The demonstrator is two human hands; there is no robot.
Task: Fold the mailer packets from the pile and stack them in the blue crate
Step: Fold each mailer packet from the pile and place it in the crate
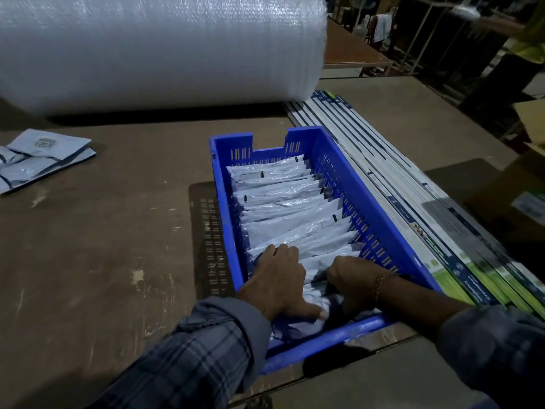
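while both hands work inside it, the blue perforated plastic crate [348, 184] sits on the scuffed brown wooden table [118, 237], its long side running away from the person. a row of folded white glossy plastic mailer packets [289, 208] stands on edge in it, one behind the other, leaning toward the far end; several show small black marks near their right-hand edges, and their film is crinkled and shiny. the left hand [280, 281] lies palm down on the nearest packets, fingers together and reaching over their tops, thumb stretched out flat on crumpled white film near the crate's near wall. the right hand [351, 278], a gold-coloured bracelet [380, 284] at its wrist, is tucked down among the packets beside the left; its fingers are hidden, so i cannot tell how they lie. both arms wear dark plaid sleeves [200, 355]. at the far left of the table lies a small pile of flat, unfolded pale mailer packets [38, 160]. a huge roll of bubble wrap [153, 48] lies behind the crate, and long flat printed cartons [413, 202] lie just beside its right wall.
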